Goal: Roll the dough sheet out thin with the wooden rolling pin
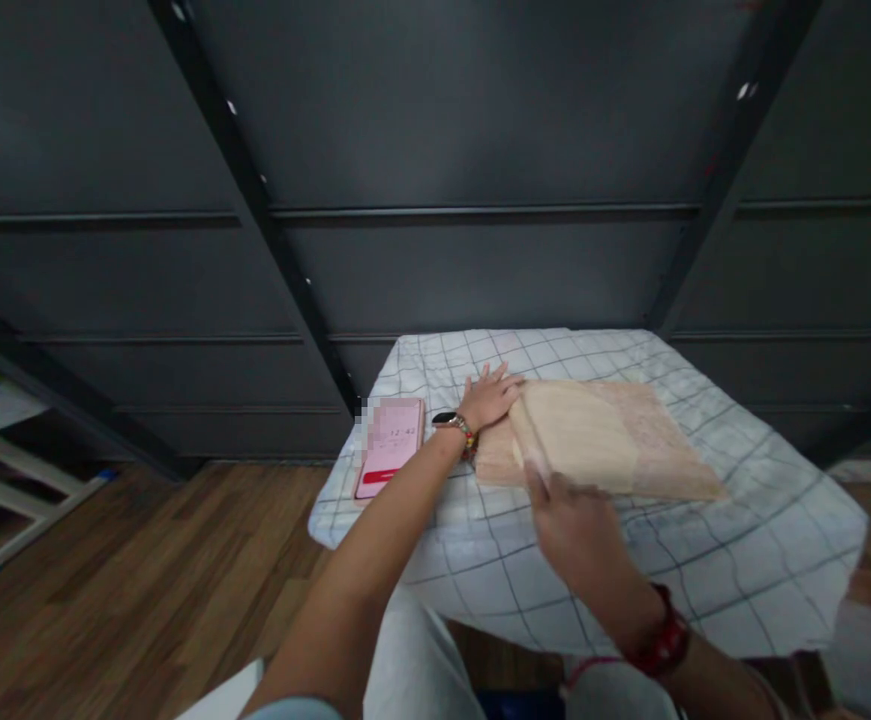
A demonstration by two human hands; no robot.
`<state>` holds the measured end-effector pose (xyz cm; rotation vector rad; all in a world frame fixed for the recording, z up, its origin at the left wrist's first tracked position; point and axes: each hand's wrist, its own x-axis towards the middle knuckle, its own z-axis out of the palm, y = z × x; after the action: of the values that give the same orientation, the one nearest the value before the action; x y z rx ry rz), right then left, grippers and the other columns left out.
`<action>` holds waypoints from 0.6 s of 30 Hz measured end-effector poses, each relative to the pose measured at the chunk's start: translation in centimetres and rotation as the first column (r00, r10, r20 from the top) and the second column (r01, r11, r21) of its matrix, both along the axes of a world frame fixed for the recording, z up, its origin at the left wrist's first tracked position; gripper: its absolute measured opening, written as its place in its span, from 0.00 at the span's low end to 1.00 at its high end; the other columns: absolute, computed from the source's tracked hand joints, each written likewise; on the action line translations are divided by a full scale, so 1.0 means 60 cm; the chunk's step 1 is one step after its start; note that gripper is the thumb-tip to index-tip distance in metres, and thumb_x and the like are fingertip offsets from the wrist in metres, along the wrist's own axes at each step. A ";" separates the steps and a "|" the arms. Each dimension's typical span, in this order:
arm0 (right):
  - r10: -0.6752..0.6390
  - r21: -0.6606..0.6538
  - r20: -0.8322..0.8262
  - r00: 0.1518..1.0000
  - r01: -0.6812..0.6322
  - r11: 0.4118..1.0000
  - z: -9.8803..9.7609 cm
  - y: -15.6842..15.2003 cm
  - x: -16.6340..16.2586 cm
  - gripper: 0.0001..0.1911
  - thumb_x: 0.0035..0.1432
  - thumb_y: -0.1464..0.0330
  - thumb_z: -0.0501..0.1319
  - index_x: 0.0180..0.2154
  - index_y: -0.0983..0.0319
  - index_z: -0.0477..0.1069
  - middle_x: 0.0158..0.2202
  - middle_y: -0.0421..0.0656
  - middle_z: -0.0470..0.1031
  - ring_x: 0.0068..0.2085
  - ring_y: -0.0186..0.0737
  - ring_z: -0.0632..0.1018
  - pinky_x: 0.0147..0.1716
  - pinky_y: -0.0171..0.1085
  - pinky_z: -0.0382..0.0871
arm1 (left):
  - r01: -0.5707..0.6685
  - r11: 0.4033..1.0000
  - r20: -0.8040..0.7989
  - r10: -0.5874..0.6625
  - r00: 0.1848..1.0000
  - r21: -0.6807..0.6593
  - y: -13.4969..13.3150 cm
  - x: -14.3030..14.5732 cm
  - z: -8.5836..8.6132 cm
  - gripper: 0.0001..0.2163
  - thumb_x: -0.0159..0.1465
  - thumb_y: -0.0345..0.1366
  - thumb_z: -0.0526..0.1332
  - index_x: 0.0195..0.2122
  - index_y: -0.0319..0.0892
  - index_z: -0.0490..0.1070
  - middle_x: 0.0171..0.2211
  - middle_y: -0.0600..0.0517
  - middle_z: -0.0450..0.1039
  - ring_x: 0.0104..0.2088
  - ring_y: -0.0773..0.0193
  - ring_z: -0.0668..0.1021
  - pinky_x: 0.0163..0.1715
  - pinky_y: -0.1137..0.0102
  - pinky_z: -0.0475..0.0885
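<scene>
A flat, folded piece that looks like thin fabric (577,430) lies on a cloth-covered table. Its middle is plain cream, and its two ends are peach, the right one faintly patterned. My left hand (489,397) rests flat with fingers spread, at the far left part of the fabric. My right hand (574,525) is at the near edge of the cream part, with fingertips at a crease that runs away from me. Motion smears its fingers, and whether they pinch the fabric cannot be made out.
A phone (391,447) with a lit pink screen lies left of my left forearm. The white checked tablecloth (510,570) covers the small table. Dark grey panels (480,270) stand right behind it. A white-legged stand (26,510) is at the far left on the wooden floor (202,570).
</scene>
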<state>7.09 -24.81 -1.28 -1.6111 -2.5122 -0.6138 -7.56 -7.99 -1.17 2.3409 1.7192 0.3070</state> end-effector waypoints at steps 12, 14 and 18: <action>0.044 -0.019 0.043 0.998 -0.043 0.999 0.000 0.000 -0.007 0.20 0.55 0.79 0.55 0.50 0.65 0.69 0.31 0.48 0.73 0.27 0.39 0.77 0.25 0.36 0.67 | -0.033 0.999 -0.052 0.033 0.998 0.003 -0.001 0.003 0.007 0.23 0.67 0.42 0.39 0.62 0.53 0.57 0.67 0.54 0.45 0.66 0.48 0.45 0.58 0.40 0.41; 0.033 -0.027 0.040 0.999 -0.032 0.999 0.000 0.005 0.009 0.21 0.56 0.78 0.55 0.51 0.64 0.68 0.31 0.47 0.73 0.26 0.39 0.76 0.26 0.36 0.66 | -0.031 0.999 -0.088 0.032 0.996 0.019 0.012 0.017 0.010 0.22 0.66 0.39 0.43 0.58 0.48 0.63 0.66 0.52 0.47 0.66 0.49 0.45 0.59 0.41 0.39; 0.034 -0.015 0.090 0.995 -0.032 0.999 0.000 0.004 0.002 0.18 0.55 0.82 0.53 0.47 0.70 0.69 0.29 0.50 0.72 0.27 0.40 0.76 0.25 0.36 0.66 | -0.043 0.998 -0.002 0.043 0.999 0.040 0.034 0.062 0.004 0.22 0.61 0.34 0.49 0.57 0.43 0.64 0.66 0.48 0.49 0.66 0.53 0.46 0.62 0.48 0.39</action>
<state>7.22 -24.58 -1.30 -1.5771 -2.6067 -0.6822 -3.87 -5.94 -0.91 2.3355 1.7825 0.3482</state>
